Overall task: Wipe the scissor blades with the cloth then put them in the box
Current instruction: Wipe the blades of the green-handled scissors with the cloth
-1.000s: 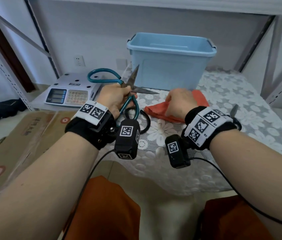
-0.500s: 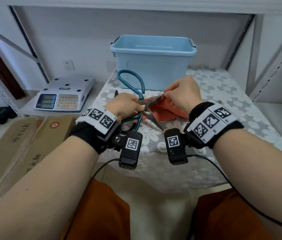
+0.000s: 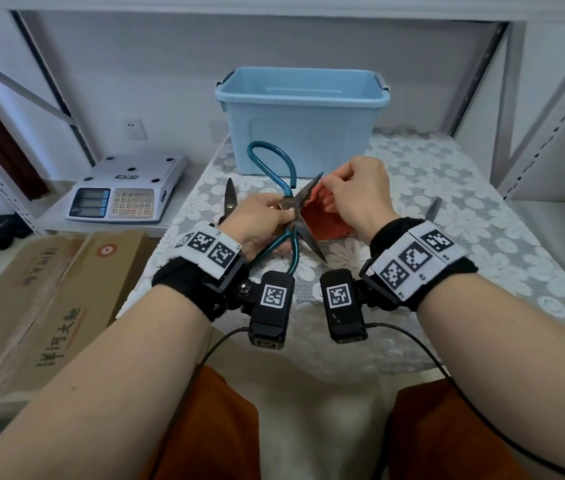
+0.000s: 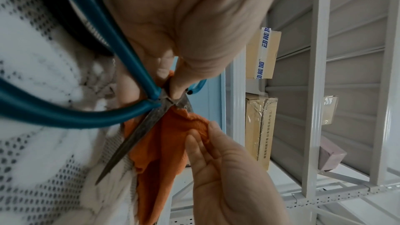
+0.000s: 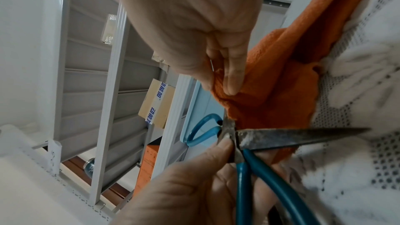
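Observation:
My left hand [image 3: 275,216] grips the teal-handled scissors [image 3: 308,239] at the pivot, above the lace-covered table. The blades stand open: one points up and right, the other down and right. My right hand [image 3: 334,190] pinches the orange cloth [image 3: 322,221] against the upper blade near its tip. In the left wrist view the cloth [image 4: 164,143] hangs behind the lower blade of the scissors [image 4: 138,134]. The right wrist view shows my right hand [image 5: 225,81] squeezing the cloth [image 5: 281,74]. The light blue box [image 3: 301,123] stands open-topped behind.
Another pair of scissors [image 3: 229,199] lies on the table left of my left hand. A blade tip [image 3: 433,209] shows past my right wrist. A white scale [image 3: 125,192] sits on the left. A cardboard box [image 3: 31,306] lies below it. Shelf posts flank the table.
My left hand turned the scissors so that one handle loop points up. My right hand lifted the cloth off the table and brought it onto the upper blade.

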